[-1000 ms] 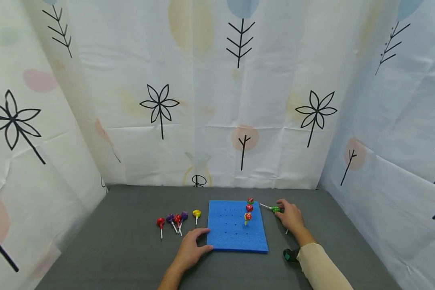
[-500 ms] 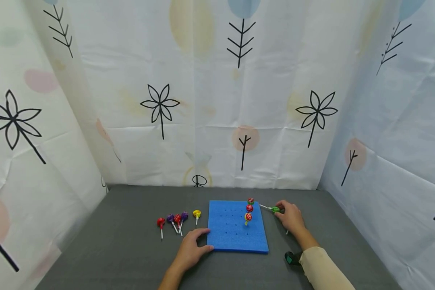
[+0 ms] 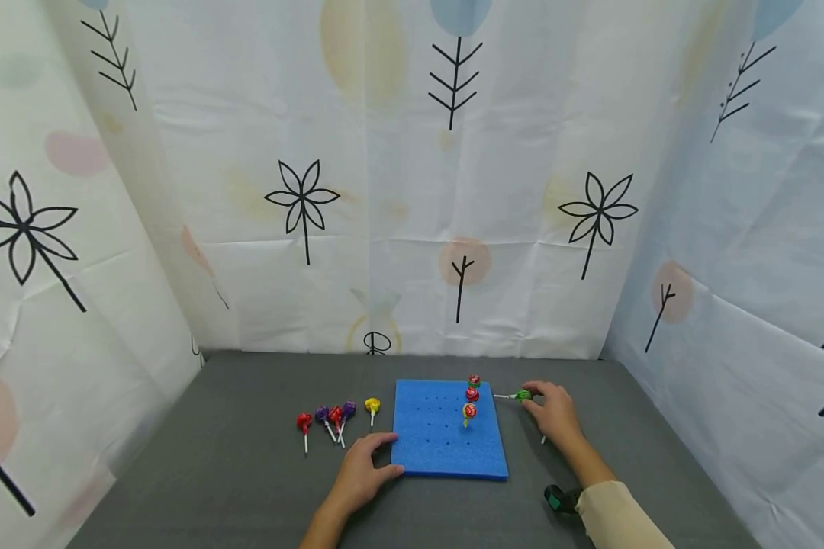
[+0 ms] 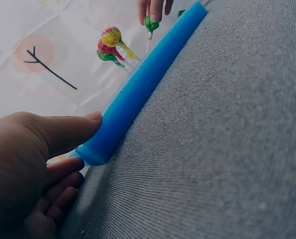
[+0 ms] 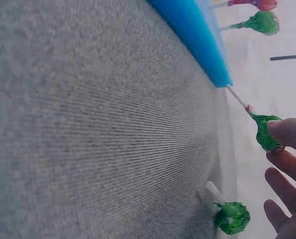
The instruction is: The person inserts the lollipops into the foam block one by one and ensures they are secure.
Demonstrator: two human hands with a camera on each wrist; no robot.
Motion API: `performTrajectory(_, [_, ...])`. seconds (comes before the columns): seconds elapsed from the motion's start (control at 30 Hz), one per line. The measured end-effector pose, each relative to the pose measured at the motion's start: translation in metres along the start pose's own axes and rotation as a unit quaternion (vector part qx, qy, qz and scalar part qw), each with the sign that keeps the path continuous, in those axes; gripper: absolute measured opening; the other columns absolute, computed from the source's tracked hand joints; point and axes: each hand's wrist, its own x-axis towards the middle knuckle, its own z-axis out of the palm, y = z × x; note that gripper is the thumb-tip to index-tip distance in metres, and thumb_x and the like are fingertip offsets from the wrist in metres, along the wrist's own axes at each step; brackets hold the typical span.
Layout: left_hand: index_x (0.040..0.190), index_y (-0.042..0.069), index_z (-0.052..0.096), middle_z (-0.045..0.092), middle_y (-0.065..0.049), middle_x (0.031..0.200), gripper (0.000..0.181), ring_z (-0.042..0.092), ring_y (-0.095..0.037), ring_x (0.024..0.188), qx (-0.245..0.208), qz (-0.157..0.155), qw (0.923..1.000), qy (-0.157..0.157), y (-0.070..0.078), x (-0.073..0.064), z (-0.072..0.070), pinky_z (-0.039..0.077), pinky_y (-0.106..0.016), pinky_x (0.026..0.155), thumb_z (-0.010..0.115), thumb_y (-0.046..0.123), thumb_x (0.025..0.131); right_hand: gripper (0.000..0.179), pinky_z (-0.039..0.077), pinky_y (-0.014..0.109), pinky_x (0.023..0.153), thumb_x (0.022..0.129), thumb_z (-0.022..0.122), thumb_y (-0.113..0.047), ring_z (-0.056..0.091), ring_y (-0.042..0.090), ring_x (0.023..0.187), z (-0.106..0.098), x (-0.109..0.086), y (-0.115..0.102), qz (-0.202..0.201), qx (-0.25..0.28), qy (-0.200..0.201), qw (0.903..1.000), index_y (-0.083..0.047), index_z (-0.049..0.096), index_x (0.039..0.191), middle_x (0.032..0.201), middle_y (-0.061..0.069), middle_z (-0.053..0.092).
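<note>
A blue foam board [image 3: 419,456] with several small holes lies on the table. Three upright lollipops, one of them a red lollipop [image 3: 471,394], stand in a row toward its right side. My left hand [image 3: 358,474] touches the board's near left corner, thumb and index finger spread around it. Off the board's right edge, my right hand [image 3: 556,415] pinches a green lollipop [image 3: 524,394] by its wrapped head between thumb and index finger. The stick points left to the board's edge. Another green lollipop [image 5: 232,217] lies under this hand, mostly hidden in the head view.
Left of the board lie several loose lollipops: a red lollipop [image 3: 304,420], two purple ones, another red one, and a yellow lollipop [image 3: 373,405]. A dark wrist device [image 3: 561,499] sits by the right sleeve. Printed white cloth walls [image 3: 398,191] enclose the grey table [image 3: 247,473].
The green lollipop in my right hand has tilted, its stick now nearly level in the head view. My right forearm has swung slightly right. My left hand and the board stay put.
</note>
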Motion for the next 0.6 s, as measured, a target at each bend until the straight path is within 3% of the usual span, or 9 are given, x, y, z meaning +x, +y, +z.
performTrajectory(0.33, [0.122,0.008,0.065,0.062,-0.012,0.123,0.051,0.054,-0.036,0.116,0.001,-0.007,1.0,-0.007,0.001,0.0,-0.002,0.041,-0.057,0.095,0.081,0.029,0.078,0.032,0.043,0.054,0.084,0.082,0.076,-0.004,0.057,0.036,0.097,-0.007,-0.006,-0.006,-0.028,0.027,0.026,0.9989,0.0,0.067,0.112,0.104,0.016,0.067])
performTrajectory(0.6, [0.123,0.01,0.065,0.062,-0.012,0.124,0.051,0.053,-0.035,0.116,0.004,-0.011,0.9999,-0.009,-0.002,0.001,0.0,0.04,-0.057,0.096,0.08,0.031,0.079,0.026,0.046,0.053,0.083,0.079,0.078,-0.002,0.06,0.034,0.096,-0.012,-0.013,-0.014,-0.046,0.039,0.062,0.9962,-0.001,0.067,0.104,0.1,0.014,0.067])
